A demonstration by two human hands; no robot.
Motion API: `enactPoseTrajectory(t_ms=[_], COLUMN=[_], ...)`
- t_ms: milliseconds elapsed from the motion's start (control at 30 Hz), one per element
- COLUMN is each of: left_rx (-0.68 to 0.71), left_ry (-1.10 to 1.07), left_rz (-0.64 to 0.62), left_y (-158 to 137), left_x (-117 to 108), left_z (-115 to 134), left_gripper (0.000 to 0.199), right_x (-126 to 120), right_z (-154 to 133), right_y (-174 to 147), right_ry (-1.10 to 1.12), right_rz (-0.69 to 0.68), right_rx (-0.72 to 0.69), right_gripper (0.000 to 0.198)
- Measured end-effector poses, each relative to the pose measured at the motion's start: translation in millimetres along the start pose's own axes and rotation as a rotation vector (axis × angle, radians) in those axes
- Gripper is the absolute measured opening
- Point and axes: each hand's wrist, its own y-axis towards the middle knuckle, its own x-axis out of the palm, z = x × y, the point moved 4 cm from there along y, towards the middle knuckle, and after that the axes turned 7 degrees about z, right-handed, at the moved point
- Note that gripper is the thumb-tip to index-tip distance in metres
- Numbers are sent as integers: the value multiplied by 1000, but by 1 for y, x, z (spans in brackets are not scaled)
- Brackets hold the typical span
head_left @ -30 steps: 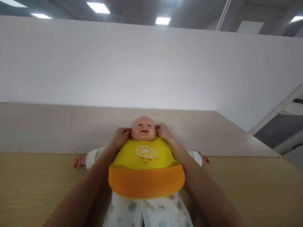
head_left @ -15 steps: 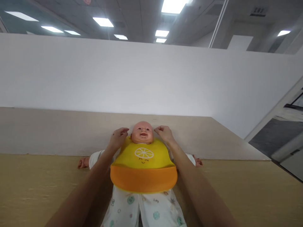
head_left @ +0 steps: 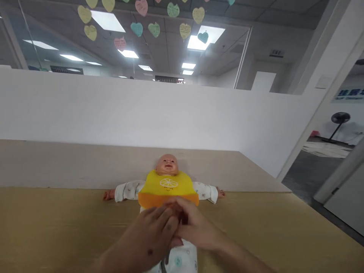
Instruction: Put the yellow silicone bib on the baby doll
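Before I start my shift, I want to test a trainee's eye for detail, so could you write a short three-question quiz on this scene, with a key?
1. True or false: the doll has its arms stretched out to both sides.
2. What is printed on the yellow part of the bib?
(a) a sailing boat
(b) a citrus slice above a smile
(c) a row of stars
3. How are the person's left hand and right hand placed relative to each other: apart or together?

Key:
1. True.
2. (b).
3. Together, overlapping in this view; whether they hold anything cannot be told.
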Motion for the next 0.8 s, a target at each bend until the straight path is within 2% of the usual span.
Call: enactPoseTrajectory(t_ms=[133, 200, 400, 533, 700, 800], left_rx=[20, 16, 11, 73, 149, 127], left_ry=[146, 187, 310, 291, 219, 239], left_rz=[66, 57, -17, -12, -19, 27], left_y=[-9, -8, -10, -12, -11, -13], left_x=[-16, -22, -22, -21, -22, -21], left_z=[23, 29, 34, 34, 35, 34], left_gripper=[41, 40, 20, 17, 17, 15], right_x=[13, 17, 25, 26, 32, 29], right_z=[-5, -10, -15, -18, -23, -19], right_y=[-21, -27, -39, -42, -43, -42], right_ry=[88, 129, 163, 118, 181, 134], right_rz=[-17, -12, 6, -5, -190, -126], right_rx=[80, 101, 190, 215, 281, 295], right_gripper=[42, 41, 42, 42, 28, 32])
